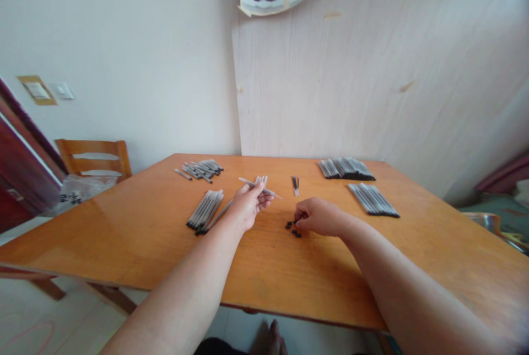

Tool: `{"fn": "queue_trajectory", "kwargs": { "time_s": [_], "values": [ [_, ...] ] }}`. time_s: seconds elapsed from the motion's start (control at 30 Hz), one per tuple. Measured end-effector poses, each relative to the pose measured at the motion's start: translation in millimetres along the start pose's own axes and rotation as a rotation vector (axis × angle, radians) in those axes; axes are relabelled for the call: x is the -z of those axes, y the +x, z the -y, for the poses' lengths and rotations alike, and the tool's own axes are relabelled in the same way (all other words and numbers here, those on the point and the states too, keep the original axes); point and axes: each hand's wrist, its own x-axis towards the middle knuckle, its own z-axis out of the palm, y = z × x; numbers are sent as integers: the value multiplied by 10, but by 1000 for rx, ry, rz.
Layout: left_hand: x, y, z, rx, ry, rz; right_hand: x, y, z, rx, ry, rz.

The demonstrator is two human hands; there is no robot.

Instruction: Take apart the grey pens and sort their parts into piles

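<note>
My left hand (248, 203) is closed around several slim whitish pens (261, 179). One of these lies crosswise over the others, its thin tip pointing right. On the right, my right hand (320, 216) is low over the table, fingertips pinched at a small black piece, partly hidden by the fingers. Several more small black pieces (294, 232), perhaps pen plugs or caps, lie loose just below those fingertips. Left of my left forearm is a row of pens with black ends (206, 209). A few thin dark-and-clear sticks (295, 185) lie beyond my hands.
Pens lie in a loose heap (200, 169) at the table's back left. Two neat rows of pens, one at the back (345, 167) and one nearer (373, 199), occupy the right side. A wooden chair (95, 155) with a plastic bag (85, 189) stands left of the wooden table (136, 222).
</note>
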Motion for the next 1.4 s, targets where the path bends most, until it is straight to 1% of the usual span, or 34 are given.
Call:
{"fn": "queue_trajectory", "kwargs": {
  "time_s": [0.2,0.5,0.63,0.77,0.87,1.17,1.3,1.4],
  "values": [
    [1,2,-7,14,3,-4,-54,10,-28,50,35,-48],
    [5,8,-1,-1,10,5,-33,7,-43,53,83,-32],
    [1,11,2,6,19,4,-36,36,-28,94,152,-136],
    [-8,11,-1,22,31,-1,-52,66,42,89,245,-283],
    [-3,18,8,33,35,11,-83,87,91,86,285,-350],
    [16,39,50,50,29,50,-171,135,105,96,307,-404],
    [31,55,25,26,11,23,-135,124,73,77,314,-400],
    [72,84,-15,-8,-7,-26,-96,124,35,61,315,-396]
  ]
}}
